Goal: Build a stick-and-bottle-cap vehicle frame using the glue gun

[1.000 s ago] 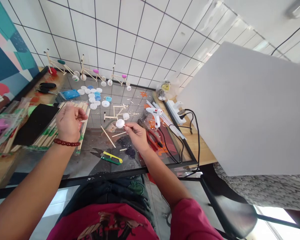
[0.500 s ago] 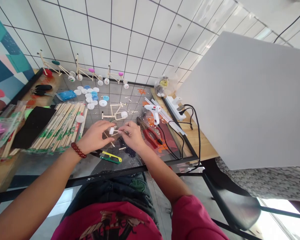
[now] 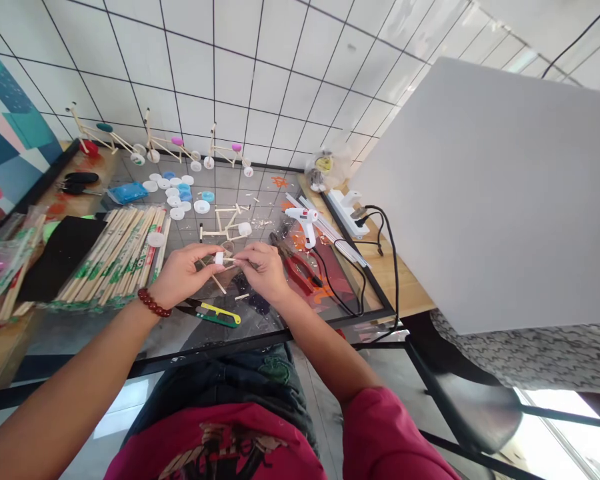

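My left hand [image 3: 184, 270], with a beaded bracelet on its wrist, pinches a white bottle cap [image 3: 219, 258] between thumb and fingers. From the right, my right hand [image 3: 263, 268] is closed on a short wooden stick [image 3: 229, 260], whose left end meets the cap; whether it is fixed there I cannot tell. A loose stick [image 3: 215, 280] lies slanted beneath my left fingers. Just beyond my hands lies a small stick frame [image 3: 223, 233] with a white cap wheel [image 3: 245, 229]. Yellow-green thread snips [image 3: 215, 313] lie closer to me.
White and blue caps [image 3: 180, 193] cluster at the back, before several stick tricycles [image 3: 225, 150] along the wall. Bundled chopsticks [image 3: 113, 257] lie left. To the right are pliers [image 3: 300, 267], a glue gun [image 3: 305, 223], its cable, glue sticks [image 3: 337, 237] and a power strip [image 3: 349, 213].
My left thumb and fingers have closed onto the cap, where before the thumb was apart from it. My right hand keeps its pinch on the stick. The view has shifted slightly.
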Available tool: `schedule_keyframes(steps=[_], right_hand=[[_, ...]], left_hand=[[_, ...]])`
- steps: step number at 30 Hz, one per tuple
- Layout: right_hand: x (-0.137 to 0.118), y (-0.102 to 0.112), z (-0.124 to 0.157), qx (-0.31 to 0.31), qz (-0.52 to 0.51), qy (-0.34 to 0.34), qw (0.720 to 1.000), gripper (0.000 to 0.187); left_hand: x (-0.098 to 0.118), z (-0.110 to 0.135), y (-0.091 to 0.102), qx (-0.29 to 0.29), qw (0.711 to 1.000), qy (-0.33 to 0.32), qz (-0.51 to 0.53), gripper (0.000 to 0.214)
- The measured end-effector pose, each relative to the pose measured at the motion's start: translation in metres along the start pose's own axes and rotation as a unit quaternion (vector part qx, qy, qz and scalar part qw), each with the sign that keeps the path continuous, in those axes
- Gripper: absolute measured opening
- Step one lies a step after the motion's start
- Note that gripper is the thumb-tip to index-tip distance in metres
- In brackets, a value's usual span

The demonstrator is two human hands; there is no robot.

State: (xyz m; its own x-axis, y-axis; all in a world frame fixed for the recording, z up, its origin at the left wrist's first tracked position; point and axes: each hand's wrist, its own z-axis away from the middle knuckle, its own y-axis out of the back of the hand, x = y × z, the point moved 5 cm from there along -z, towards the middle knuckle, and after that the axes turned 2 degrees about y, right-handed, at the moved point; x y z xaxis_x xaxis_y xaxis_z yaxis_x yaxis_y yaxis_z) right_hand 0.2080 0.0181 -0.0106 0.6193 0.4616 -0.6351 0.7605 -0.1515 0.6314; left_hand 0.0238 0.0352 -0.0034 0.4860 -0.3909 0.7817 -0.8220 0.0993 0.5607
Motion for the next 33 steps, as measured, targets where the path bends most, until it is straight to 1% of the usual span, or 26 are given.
schedule_keyframes(steps=[5, 6, 9, 10, 11, 12, 14, 15, 17, 19, 20, 23, 26, 28, 29, 31, 33], right_hand=[[0.001, 0.000, -0.001, 0.002, -0.009, -0.016, 1.000, 0.007], [0.002, 0.002, -0.002, 0.008, -0.012, -0.020, 1.000, 0.011], [0.006, 0.010, -0.004, 0.041, -0.036, -0.035, 0.998, 0.045], [0.007, 0.013, -0.004, 0.051, -0.046, -0.040, 0.997, 0.047], [0.009, 0.015, -0.004, 0.056, -0.053, -0.043, 0.996, 0.041], [0.009, 0.017, -0.004, 0.054, -0.055, -0.046, 0.996, 0.030], [0.009, 0.016, -0.004, 0.030, -0.035, -0.044, 0.998, 0.009], [0.008, 0.014, -0.004, 0.011, -0.014, -0.043, 0.999, 0.005], [0.007, 0.010, -0.003, -0.027, 0.041, -0.042, 0.998, 0.008], [0.006, 0.007, -0.002, -0.052, 0.092, -0.044, 0.993, 0.009], [0.006, 0.006, -0.001, -0.058, 0.108, -0.048, 0.991, 0.009], [0.004, 0.003, 0.000, -0.071, 0.112, -0.042, 0.990, 0.003], [-0.005, -0.006, 0.003, -0.115, 0.084, 0.010, 0.990, 0.022], [-0.013, -0.013, 0.005, -0.148, 0.074, 0.039, 0.986, 0.031], [-0.016, -0.016, 0.006, -0.158, 0.074, 0.044, 0.984, 0.032], [-0.019, -0.020, 0.007, -0.167, 0.088, 0.044, 0.981, 0.026], [-0.019, -0.021, 0.007, -0.168, 0.101, 0.043, 0.980, 0.019]], left_hand=[[-0.002, 0.000, -0.002, 0.005, 0.999, 0.021, 0.030, 0.040], [-0.003, 0.000, -0.001, 0.009, 0.999, 0.028, 0.034, 0.041], [-0.006, -0.002, 0.007, 0.026, 0.998, 0.045, 0.028, 0.045], [-0.008, -0.003, 0.011, 0.028, 0.998, 0.051, 0.022, 0.046], [-0.010, -0.004, 0.016, 0.024, 0.998, 0.056, 0.017, 0.047], [-0.012, -0.006, 0.021, 0.015, 0.998, 0.062, 0.017, 0.048], [-0.016, -0.008, 0.031, -0.009, 0.997, 0.074, 0.032, 0.052], [-0.018, -0.009, 0.036, -0.021, 0.996, 0.079, 0.044, 0.055], [-0.021, -0.010, 0.043, -0.042, 0.993, 0.087, 0.068, 0.063], [-0.023, -0.010, 0.046, -0.060, 0.992, 0.087, 0.072, 0.067], [-0.024, -0.010, 0.046, -0.072, 0.992, 0.082, 0.062, 0.064], [-0.027, -0.008, 0.041, -0.116, 0.992, 0.055, 0.005, 0.045], [-0.030, -0.006, 0.037, -0.146, 0.988, 0.037, -0.028, 0.035], [-0.031, -0.006, 0.037, -0.148, 0.988, 0.035, -0.028, 0.035], [-0.031, -0.006, 0.037, -0.144, 0.989, 0.036, -0.021, 0.037], [-0.031, -0.007, 0.039, -0.126, 0.991, 0.038, 0.003, 0.046], [-0.031, -0.008, 0.043, -0.088, 0.995, 0.044, 0.020, 0.052]])
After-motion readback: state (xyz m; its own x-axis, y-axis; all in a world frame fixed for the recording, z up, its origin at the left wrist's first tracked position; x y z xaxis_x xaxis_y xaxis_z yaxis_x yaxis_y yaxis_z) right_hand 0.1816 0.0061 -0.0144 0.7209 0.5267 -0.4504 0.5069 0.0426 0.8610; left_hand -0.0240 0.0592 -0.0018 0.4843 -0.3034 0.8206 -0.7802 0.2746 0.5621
